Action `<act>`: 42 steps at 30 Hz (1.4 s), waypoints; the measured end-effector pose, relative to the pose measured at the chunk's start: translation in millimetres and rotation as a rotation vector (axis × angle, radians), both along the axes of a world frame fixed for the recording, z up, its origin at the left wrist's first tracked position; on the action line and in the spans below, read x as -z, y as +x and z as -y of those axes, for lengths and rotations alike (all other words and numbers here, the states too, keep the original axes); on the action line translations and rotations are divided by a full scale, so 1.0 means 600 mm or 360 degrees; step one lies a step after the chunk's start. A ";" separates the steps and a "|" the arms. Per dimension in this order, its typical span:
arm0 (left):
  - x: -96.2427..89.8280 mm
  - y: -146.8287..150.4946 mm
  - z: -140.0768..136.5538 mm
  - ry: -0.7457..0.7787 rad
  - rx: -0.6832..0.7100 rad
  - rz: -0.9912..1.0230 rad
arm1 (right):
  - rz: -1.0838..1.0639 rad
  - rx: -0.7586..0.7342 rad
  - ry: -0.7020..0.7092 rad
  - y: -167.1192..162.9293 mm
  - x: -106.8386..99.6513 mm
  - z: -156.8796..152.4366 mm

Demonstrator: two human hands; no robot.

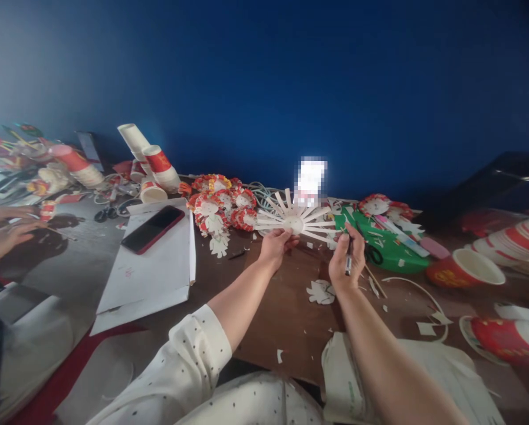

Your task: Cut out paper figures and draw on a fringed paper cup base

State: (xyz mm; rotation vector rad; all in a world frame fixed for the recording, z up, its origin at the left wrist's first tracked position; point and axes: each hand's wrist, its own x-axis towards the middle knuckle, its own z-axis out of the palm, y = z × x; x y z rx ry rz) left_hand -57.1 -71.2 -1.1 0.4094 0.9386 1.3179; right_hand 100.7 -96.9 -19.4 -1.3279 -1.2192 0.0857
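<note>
My left hand point(278, 247) pinches the lower left of a paper cup cut into strips point(296, 223), its white strips fanned out round a flat middle. Beside its right edge, my right hand point(349, 257) is closed round a dark pen point(348, 260) held upright, tip up. Whether the right fingers also touch the strips I cannot tell. Below and between the hands lies a white petal-shaped paper cutout point(321, 291) on the brown table point(286, 319). Just left of the fan sits a cluster of red and white paper figures point(222, 203).
A phone point(153, 229) rests on a white board point(144, 277) at left. Stacked paper cups point(160, 165) stand behind it. At right are a green sheet point(397, 257) with scraps and a red cup point(465, 268). Another person's hands point(7, 236) work at far left.
</note>
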 end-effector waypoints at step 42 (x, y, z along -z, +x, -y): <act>0.017 0.054 -0.007 0.0014 0.0129 -0.0251 | -0.0551 -0.0571 -0.0503 -0.005 -0.009 -0.002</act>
